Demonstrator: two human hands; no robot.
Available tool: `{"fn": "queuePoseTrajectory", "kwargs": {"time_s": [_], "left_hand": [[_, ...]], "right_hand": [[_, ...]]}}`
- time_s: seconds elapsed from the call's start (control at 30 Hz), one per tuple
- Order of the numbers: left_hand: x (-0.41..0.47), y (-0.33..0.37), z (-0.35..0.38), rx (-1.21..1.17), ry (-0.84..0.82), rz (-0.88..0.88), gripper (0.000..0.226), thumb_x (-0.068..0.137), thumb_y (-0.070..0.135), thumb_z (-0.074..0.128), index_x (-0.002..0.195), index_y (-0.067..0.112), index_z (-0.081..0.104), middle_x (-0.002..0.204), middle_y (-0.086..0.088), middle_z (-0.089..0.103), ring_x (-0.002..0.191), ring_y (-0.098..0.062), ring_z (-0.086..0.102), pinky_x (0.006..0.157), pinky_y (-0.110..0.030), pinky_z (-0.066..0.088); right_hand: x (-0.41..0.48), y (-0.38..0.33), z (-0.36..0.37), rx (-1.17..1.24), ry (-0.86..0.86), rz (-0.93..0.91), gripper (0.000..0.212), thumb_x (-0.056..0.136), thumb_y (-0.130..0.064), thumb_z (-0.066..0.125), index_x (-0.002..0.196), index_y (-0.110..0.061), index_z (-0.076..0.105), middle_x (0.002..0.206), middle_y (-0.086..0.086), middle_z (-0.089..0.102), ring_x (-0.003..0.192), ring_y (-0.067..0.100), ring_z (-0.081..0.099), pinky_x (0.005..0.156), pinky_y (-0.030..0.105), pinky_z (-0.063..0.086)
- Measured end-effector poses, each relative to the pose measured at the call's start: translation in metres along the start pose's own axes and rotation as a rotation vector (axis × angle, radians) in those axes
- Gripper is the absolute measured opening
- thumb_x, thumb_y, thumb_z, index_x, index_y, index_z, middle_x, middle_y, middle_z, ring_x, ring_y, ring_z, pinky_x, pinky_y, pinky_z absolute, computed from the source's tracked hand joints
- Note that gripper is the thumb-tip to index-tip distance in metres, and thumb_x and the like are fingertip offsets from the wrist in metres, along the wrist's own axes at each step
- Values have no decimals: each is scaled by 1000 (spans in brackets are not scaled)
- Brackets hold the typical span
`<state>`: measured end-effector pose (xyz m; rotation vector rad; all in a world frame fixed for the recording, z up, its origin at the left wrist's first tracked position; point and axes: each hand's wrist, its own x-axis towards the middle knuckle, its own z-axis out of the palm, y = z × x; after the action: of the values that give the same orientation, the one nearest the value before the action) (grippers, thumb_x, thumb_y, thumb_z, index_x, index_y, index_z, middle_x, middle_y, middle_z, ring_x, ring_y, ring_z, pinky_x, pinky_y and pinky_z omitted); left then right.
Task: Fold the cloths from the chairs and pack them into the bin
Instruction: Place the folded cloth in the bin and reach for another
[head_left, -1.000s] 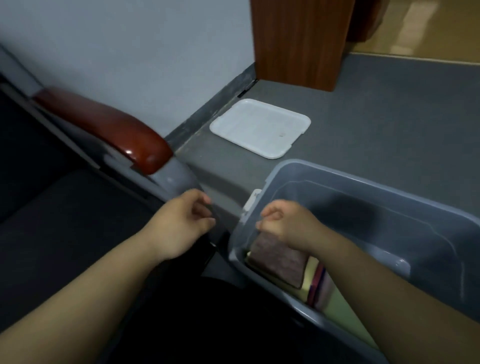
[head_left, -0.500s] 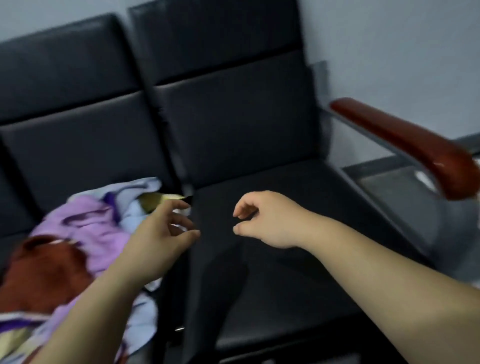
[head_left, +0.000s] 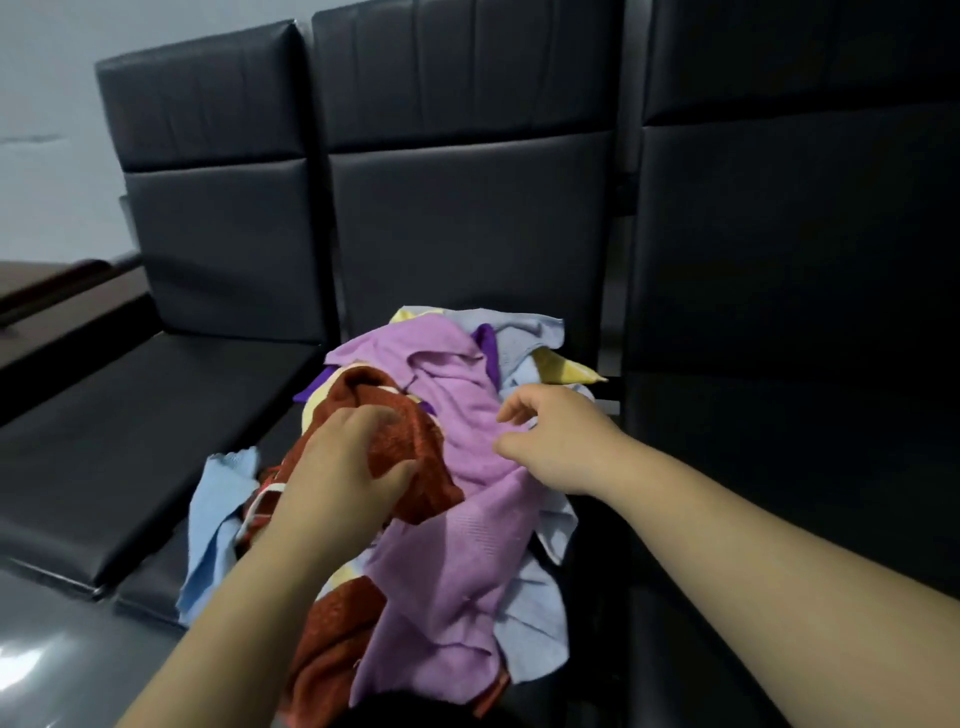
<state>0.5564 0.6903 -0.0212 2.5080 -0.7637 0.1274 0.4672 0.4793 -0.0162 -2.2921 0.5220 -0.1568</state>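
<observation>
Currently, cloth pile (head_left: 415, 597) heaped on middle black chair (head_left: 467, 223), left hand (head_left: 332, 478) gripping rust-red cloth (head_left: 410, 441), right hand (head_left: 566, 447) loosely curled, holding nothing, just over lilac cloth (head_left: 452, 364)

The heap of cloths (head_left: 452, 493) covers the middle seat (head_left: 280, 428) from its front edge nearly to the backrest (head_left: 467, 223), which walls off the rear. The left seat (head_left: 119, 447) lies open beside it (only a blue cloth (head_left: 218, 509) droops over the gap), the right seat (head_left: 753, 519) likewise. The left hand (head_left: 337, 478), gripping the rust-red cloth (head_left: 410, 457), and the right hand (head_left: 561, 441) crowd the top.
</observation>
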Motion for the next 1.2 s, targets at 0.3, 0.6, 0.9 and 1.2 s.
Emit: {"fn": "queuePoseTrajectory", "kwargs": {"time_s": [0.3,0.6,0.9,1.2], "left_hand": [[12,-18,43,89,-151,122,70,85,70,27,150,45,33,156,16,34,139,-23,34,111,-50,31],[10,13,40,-157,-241,-50,107,64,94,37,151,57,-14,164,11,28,154,-31,10,120,-63,-7],[36,60,35,8,-59,56,60,75,53,57,135,45,50,153,-3,34,135,-37,37,114,-53,29],[38,148,23,-657,-135,160,17,92,12,55,102,20,66,95,1,72,85,-11,64,76,-27,52]], "right_hand": [[36,-3,19,-448,-80,198,19,87,-35,75,92,-19,65,102,5,66,87,25,60,64,28,41],[17,-25,-46,1036,61,-68,14,105,-19,58,100,-12,69,94,9,74,93,23,71,88,40,58],[-10,-23,-78,1076,72,26,25,106,-21,57,120,-5,71,102,14,74,95,25,71,90,42,59],[-42,26,-150,1134,411,128,16,100,-21,64,101,-12,77,92,13,78,94,31,75,91,47,61]]}}
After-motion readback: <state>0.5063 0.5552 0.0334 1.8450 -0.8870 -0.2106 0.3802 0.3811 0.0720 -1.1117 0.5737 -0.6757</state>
